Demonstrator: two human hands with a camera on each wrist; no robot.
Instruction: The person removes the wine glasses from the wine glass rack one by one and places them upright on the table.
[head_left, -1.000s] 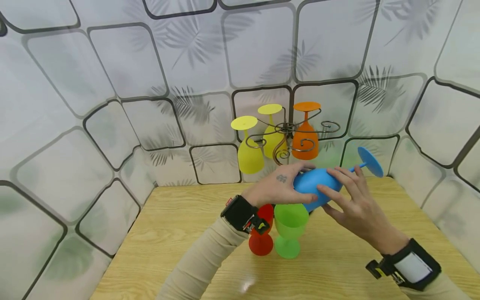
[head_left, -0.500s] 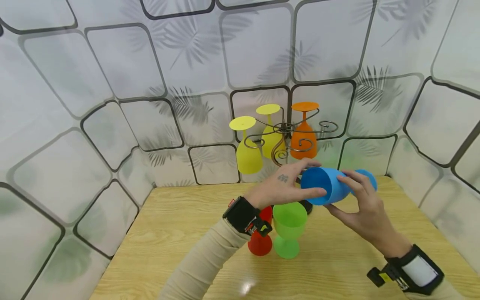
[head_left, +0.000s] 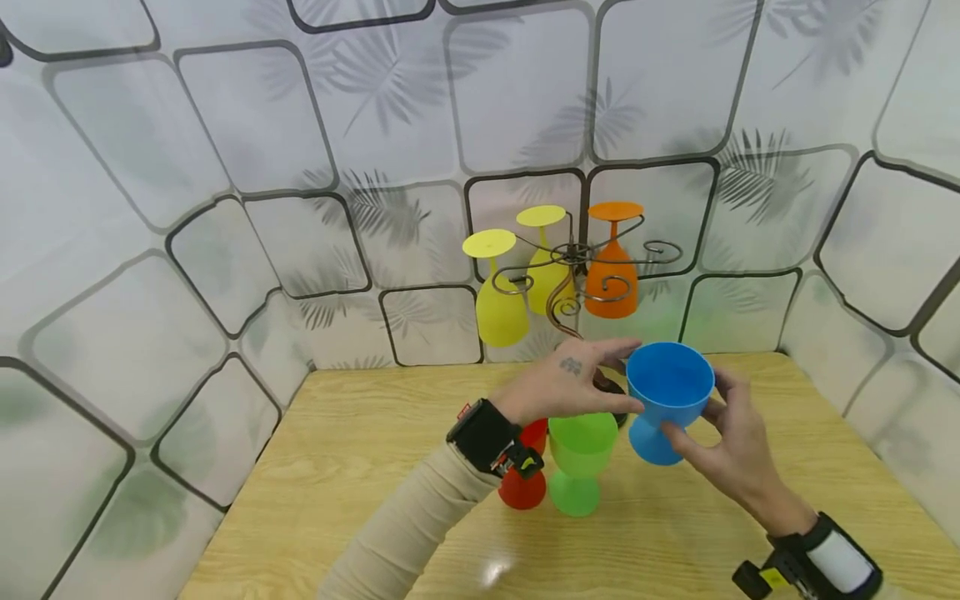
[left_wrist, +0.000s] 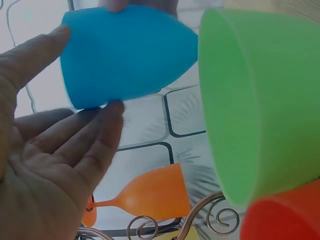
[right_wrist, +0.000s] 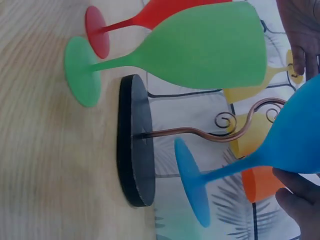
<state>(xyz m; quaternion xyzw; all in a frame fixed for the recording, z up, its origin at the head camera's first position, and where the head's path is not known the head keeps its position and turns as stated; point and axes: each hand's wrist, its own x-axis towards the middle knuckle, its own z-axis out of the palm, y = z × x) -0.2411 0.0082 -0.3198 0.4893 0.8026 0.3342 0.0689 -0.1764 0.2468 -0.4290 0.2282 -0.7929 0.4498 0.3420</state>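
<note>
A blue goblet [head_left: 670, 412] stands upright in the air above the table, its bowl opening facing up. My right hand [head_left: 738, 454] grips its bowl from the right, thumb on the near side. At the bowl's left side is my left hand [head_left: 573, 379], with thumb and fingers spread and fairly straight; in the left wrist view their tips are right at the blue bowl [left_wrist: 125, 55] near its rim. The goblet's stem and round foot [right_wrist: 192, 182] hang free in the right wrist view. Close below the left hand, a green goblet [head_left: 582, 450] and a red goblet [head_left: 522, 487] stand upright.
Behind the hands rises a curled metal goblet rack [head_left: 572, 254] on a black base [right_wrist: 137, 145]. Two yellow goblets [head_left: 501, 312] and an orange goblet [head_left: 611, 279] hang upside down from it. A patterned curtain [head_left: 390, 100] encloses the wooden table [head_left: 360, 450].
The blue goblet has turned from lying tilted, foot up at the right, to upright with its foot down. The right hand turned with it; the left hand stayed by the bowl.
</note>
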